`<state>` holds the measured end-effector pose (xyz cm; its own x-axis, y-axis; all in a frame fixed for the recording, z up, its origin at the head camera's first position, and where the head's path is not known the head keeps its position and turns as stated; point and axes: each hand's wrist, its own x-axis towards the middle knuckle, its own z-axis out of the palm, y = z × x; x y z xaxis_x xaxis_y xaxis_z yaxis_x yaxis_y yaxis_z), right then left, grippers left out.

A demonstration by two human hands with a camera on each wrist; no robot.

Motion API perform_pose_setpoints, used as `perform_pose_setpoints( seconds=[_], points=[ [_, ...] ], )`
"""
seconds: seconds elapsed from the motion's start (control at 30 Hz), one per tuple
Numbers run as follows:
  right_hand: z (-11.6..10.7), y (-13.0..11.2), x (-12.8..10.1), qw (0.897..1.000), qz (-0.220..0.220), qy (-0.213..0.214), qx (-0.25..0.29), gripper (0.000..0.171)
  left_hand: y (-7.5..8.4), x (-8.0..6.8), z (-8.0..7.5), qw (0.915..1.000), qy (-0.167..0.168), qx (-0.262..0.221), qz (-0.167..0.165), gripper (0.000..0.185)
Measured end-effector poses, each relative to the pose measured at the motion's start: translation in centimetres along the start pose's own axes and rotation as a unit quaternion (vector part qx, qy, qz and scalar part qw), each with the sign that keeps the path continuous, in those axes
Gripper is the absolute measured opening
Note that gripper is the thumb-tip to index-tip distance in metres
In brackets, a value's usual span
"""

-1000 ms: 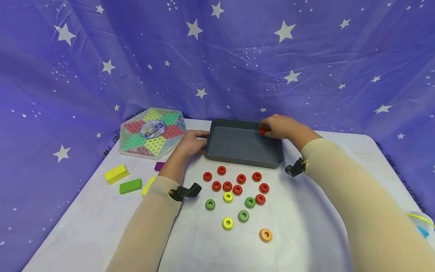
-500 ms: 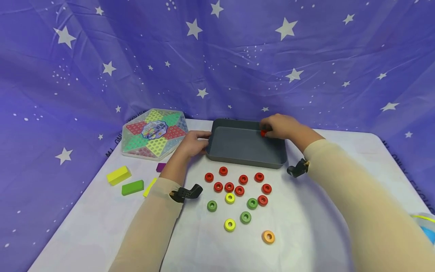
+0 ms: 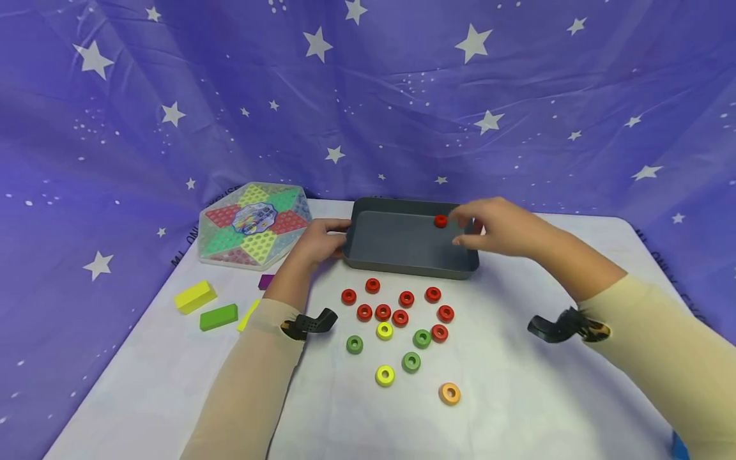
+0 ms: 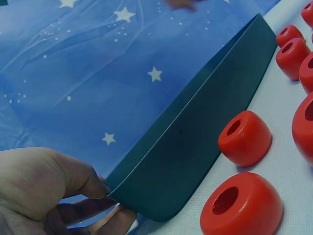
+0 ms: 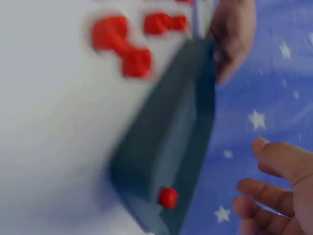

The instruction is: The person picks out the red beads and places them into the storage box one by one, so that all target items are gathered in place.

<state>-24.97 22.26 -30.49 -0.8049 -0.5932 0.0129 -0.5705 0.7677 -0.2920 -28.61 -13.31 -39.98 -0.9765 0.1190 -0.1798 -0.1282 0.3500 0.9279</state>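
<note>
A dark grey rectangular tray (image 3: 402,246) lies near the back of the table. My left hand (image 3: 323,241) holds its left end, the thumb (image 4: 93,183) at the rim and other fingers lower against the outside of the corner. Inside the tray, toward the back right, sits one red ring-shaped bead (image 3: 440,221). Over the tray's right end is my right hand (image 3: 499,225), thumb and fingers spread with nothing between them. The right wrist view shows that hand apart from the red bead, beside the tray.
Several red beads (image 3: 383,312) lie loose in front of the tray, with green beads (image 3: 411,362), yellow beads (image 3: 385,375) and an orange bead (image 3: 450,393) nearer. At left are a hexagonal game board box (image 3: 253,225) and yellow, green and purple blocks (image 3: 218,317).
My right hand has let go of the red bead, which now rests in the tray, and has drawn back to the right with fingers spread. The left hand keeps its hold on the tray.
</note>
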Motion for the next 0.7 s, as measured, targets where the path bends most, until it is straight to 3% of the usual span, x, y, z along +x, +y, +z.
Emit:
perform_pose_setpoints(
  seconds=[0.23, 0.43, 0.57, 0.7],
  points=[
    [5.5, -2.2, -4.6, 0.997, 0.004, -0.072, 0.016, 0.04, 0.0, 0.1, 0.1, 0.9998, -0.003, -0.017, -0.004, 0.045],
    [9.5, -3.2, -6.1, 0.998, -0.02, -0.041, -0.034, 0.033, 0.1, 0.1, 0.1, 1.0, -0.003, -0.005, -0.005, 0.047],
    [10.3, -3.4, -6.2, 0.997, -0.053, -0.018, -0.052, 0.028, -0.1, 0.2, 0.0, 1.0, 0.002, -0.005, -0.004, 0.046],
    [8.8, -2.8, -6.3, 0.997, -0.061, -0.029, -0.041, 0.03, -0.1, 0.0, 0.0, 1.0, 0.0, -0.005, -0.001, 0.047]
  ],
)
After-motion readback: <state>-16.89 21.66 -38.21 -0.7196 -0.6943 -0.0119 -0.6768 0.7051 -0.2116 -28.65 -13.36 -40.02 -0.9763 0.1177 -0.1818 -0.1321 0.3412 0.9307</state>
